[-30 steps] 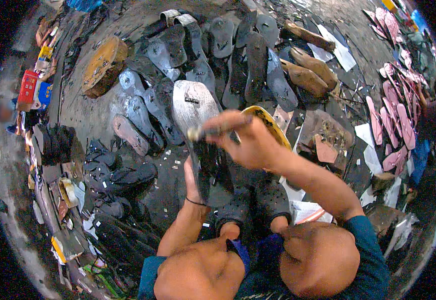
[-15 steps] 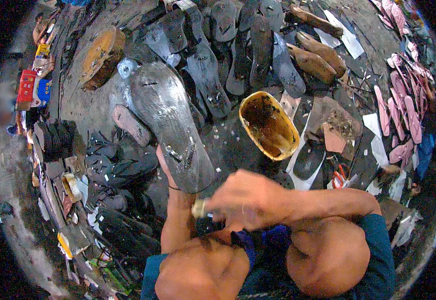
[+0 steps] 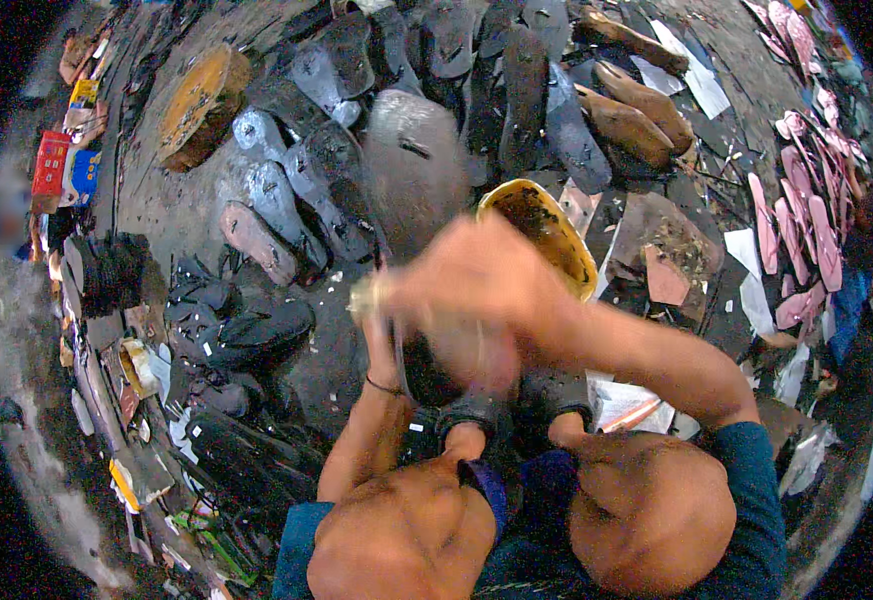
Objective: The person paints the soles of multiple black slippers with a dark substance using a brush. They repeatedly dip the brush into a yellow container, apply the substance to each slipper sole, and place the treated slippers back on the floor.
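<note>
My left hand (image 3: 383,342) reaches up from between my knees and holds a large dark grey shoe sole (image 3: 412,165) by its lower end, with the fingers mostly hidden. A thin dark band circles that wrist. My right hand (image 3: 477,285) is blurred by motion. It crosses in front of the lower part of the sole, closed on a small tool (image 3: 365,298) with a pale metallic tip; I cannot tell what kind of tool it is. A yellow bowl (image 3: 569,240) with dark paste inside stands just right of the sole.
Rows of dark soles (image 3: 287,190) lie on the grimy floor ahead. A round wooden block (image 3: 197,105) stands far left, brown shoe pieces (image 3: 627,110) far right, pink soles (image 3: 797,220) along the right edge. Black sandals (image 3: 247,330) and paper scraps (image 3: 622,400) lie near my knees.
My right hand, down near my knees half a second ago, has swept back up across the lower sole. The sole has tilted and shifted to the right in my left hand.
</note>
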Demonstrator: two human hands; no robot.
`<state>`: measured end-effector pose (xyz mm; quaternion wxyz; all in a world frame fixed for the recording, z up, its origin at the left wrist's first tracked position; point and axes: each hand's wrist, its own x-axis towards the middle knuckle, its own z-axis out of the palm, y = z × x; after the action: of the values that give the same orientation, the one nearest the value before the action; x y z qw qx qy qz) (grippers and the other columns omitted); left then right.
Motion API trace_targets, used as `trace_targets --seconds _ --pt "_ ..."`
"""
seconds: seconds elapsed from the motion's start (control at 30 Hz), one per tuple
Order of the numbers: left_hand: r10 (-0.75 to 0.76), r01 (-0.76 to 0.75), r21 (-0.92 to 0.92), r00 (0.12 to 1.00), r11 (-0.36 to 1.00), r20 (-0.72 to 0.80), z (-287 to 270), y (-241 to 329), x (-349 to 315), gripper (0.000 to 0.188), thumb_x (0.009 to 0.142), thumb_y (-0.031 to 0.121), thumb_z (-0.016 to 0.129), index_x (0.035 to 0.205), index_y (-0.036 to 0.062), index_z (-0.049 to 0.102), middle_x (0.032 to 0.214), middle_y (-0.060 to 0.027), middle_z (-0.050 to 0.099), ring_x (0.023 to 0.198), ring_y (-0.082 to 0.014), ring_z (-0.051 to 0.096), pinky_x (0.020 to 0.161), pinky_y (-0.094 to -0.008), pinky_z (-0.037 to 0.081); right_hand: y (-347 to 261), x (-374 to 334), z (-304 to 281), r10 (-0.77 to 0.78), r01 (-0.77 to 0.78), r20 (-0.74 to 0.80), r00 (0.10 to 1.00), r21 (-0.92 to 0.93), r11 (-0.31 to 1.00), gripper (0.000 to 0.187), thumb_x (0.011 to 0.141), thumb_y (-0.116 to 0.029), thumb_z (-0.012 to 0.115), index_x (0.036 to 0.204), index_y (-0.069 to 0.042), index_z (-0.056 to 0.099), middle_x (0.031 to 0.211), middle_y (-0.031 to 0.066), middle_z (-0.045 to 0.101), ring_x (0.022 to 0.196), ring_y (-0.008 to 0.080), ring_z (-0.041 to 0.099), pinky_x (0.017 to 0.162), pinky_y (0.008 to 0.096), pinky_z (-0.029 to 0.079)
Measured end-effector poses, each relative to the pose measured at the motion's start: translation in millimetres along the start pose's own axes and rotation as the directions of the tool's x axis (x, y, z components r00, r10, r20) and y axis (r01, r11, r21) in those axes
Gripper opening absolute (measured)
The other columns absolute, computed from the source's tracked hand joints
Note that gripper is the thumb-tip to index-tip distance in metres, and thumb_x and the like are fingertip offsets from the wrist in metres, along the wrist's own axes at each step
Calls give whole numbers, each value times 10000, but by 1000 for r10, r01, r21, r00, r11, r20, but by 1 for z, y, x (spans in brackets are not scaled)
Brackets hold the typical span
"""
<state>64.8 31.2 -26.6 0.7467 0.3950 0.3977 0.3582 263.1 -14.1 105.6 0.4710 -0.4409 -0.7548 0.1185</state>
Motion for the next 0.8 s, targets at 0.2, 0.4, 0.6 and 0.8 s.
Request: trace_targets --seconds 0.2,0.4,0.6,0.8 --pt "-366 359 -559 925 747 105 18 45 34 558 1016 405 344 1269 -28 590 1113 -178 709 944 -307 709 889 -468 574 -37 -59 18 26 -65 209 978 182 981 493 758 -150 755 1244 -127 676 938 24 678 839 203 622 716 348 452" --pt "-267 326 -425 944 844 194 36 23 120 431 1032 280 363 1231 0 623 1155 -142 707 1015 -270 696 929 -424 552 -23 -92 -13 614 -599 -72 786 158 785 205 862 -124 760 1051 -53 724 997 105 724 909 261 684 824 368 524" --pt "-72 227 -479 945 848 319 99 52 274 408 1021 339 418 1143 23 645 1066 -111 712 904 -250 684 830 -421 542 -40 -115 -30 766 -758 -90 636 111 642 214 883 -159 744 1060 -41 720 973 119 738 897 251 706 825 360 536" --pt "205 -204 138 979 969 6 -22 24 208 533 953 128 614 1446 26 440 1414 -147 535 1124 -195 595 852 -303 470 -30 -136 -36 845 -840 -103 525 99 533 247 945 -177 695 1117 -1 677 995 84 711 901 127 643 813 284 506"
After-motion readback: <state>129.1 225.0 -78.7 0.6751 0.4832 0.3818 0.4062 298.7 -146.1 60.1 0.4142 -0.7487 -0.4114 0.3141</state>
